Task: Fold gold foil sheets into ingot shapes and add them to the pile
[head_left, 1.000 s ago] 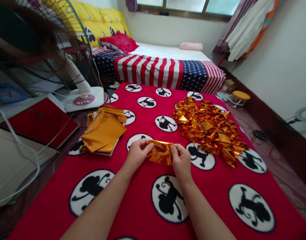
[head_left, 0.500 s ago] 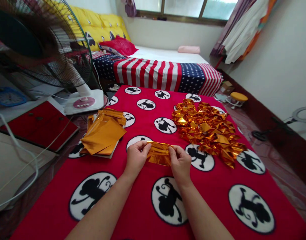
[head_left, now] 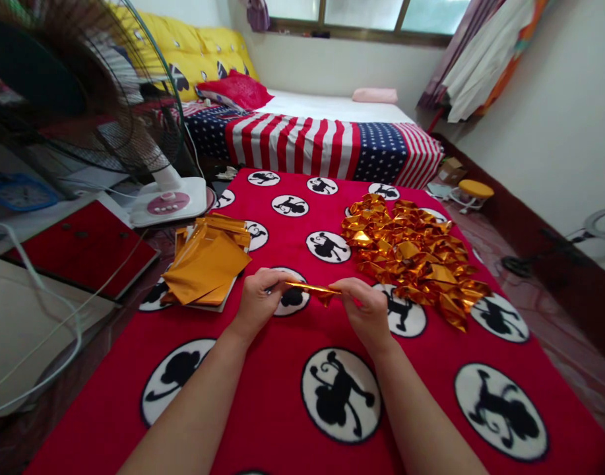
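Observation:
A narrow strip of shiny gold foil paper is stretched between my two hands above the red cloth. My left hand pinches its left end, and my right hand pinches the right end. The strip is seen nearly edge-on, with a small pointed bit hanging below its middle. To the left lies a stack of flat gold foil sheets. On the right is a heap of folded gold foil pieces, near my right hand.
The red cloth with monkey prints covers the surface under my hands. A fan stands at the left, beside a red panel. Beyond is a bed with a flag-patterned cover. A yellow stool stands at the far right.
The foil was a wider, wrinkled band facing me and now shows as a thin strip. My hands have moved slightly apart, both still pinching its ends.

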A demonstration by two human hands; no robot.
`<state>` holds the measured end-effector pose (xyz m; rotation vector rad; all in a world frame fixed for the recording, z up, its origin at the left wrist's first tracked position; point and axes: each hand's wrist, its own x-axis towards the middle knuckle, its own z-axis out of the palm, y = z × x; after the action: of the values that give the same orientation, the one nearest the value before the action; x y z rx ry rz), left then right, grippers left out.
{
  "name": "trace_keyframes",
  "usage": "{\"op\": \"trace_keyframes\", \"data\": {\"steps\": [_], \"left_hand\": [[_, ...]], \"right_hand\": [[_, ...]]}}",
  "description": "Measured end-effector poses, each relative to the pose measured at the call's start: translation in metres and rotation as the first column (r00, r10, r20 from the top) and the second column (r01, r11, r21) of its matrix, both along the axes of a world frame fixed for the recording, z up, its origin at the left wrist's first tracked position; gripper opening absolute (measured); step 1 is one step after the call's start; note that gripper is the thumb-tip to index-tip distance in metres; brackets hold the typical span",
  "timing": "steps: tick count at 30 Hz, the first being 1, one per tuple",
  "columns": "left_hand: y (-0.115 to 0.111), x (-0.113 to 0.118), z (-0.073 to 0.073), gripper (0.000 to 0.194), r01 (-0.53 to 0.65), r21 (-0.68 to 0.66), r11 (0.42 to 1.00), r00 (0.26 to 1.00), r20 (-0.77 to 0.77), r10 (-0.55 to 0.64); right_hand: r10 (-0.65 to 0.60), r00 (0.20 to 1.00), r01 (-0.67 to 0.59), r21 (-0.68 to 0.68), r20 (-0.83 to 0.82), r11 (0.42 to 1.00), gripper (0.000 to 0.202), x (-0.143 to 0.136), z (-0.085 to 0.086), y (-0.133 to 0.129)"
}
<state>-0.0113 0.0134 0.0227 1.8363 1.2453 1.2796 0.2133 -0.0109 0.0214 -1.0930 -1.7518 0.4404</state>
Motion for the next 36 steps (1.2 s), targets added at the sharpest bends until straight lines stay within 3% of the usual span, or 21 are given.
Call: {"op": "trace_keyframes", "data": {"steps": [6, 10, 13, 16, 21, 27, 36], "left_hand": [[0.004, -0.005, -0.007, 0.019, 0.121, 0.238, 0.964, 0.976, -0.204, -0.072], [0.003, -0.009, -0.015, 0.023, 0.174, 0.236, 0.956, 0.897, -0.438, -0.056], [-0.001, -0.009, -0.018, 0.032, 0.2, 0.171, 0.965, 0.853, -0.515, -0.085], [-0.005, -0.007, -0.019, 0.032, 0.178, 0.109, 0.978, 0.859, -0.501, -0.1], [-0.005, 0.002, -0.021, 0.004, 0.054, 0.046, 0.997, 0.89, -0.455, -0.028], [0.001, 0.007, -0.019, 0.022, -0.017, -0.059, 0.998, 0.873, -0.487, -0.014], [0.002, 0.007, -0.02, 0.01, -0.028, -0.094, 0.995, 0.88, -0.475, -0.02]], "right_hand": [[-0.062, 0.997, 0.058, 0.092, 0.044, 0.994, 0.024, 0.006, -0.013, 0.006], [-0.074, 0.972, 0.065, 0.045, 0.223, 0.997, 0.029, 0.009, -0.021, 0.003], [-0.046, 0.921, 0.06, -0.025, 0.386, 0.998, 0.031, 0.008, -0.019, -0.003], [-0.036, 0.911, 0.081, -0.093, 0.411, 0.992, 0.034, 0.006, -0.016, -0.01], [-0.13, 0.929, 0.192, -0.151, 0.347, 0.97, 0.013, 0.0, -0.019, -0.011], [-0.18, 0.919, 0.268, -0.219, 0.352, 0.938, 0.01, -0.004, -0.023, -0.004], [-0.159, 0.935, 0.232, -0.206, 0.317, 0.951, 0.01, -0.007, -0.024, -0.005]]}}
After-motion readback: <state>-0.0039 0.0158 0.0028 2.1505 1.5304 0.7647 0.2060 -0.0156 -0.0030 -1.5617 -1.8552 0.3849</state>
